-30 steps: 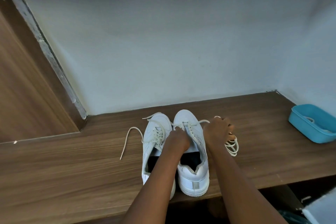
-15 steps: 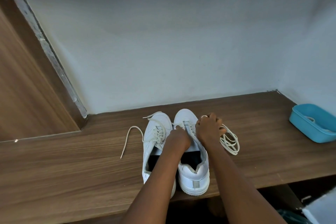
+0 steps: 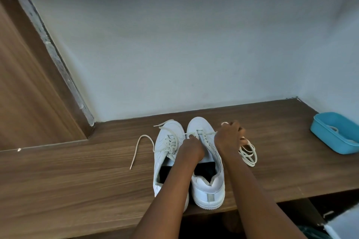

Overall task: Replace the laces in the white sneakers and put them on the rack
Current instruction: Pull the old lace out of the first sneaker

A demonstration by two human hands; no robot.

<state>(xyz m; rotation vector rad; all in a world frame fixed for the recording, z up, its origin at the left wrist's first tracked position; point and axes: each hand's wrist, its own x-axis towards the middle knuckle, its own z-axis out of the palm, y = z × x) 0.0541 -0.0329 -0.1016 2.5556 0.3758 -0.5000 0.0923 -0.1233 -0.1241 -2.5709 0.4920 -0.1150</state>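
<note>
Right hand (image 3: 230, 138) has pulled the lace (image 3: 210, 132) taut, gripping it.
Left hand (image 3: 191, 148) pinches it too; right sneaker (image 3: 200, 124) barely threaded, racking remains.

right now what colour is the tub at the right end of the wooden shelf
Light blue tub, clearest in the head view.

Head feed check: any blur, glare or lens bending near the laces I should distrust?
Head view: right hand motion-blurred at the fingertips, left hand sharper, the taut lace between them legible; light dim, bluish, even, no glare on the white sneakers; wide-angle bending bows the wooden shelf edges.
</note>
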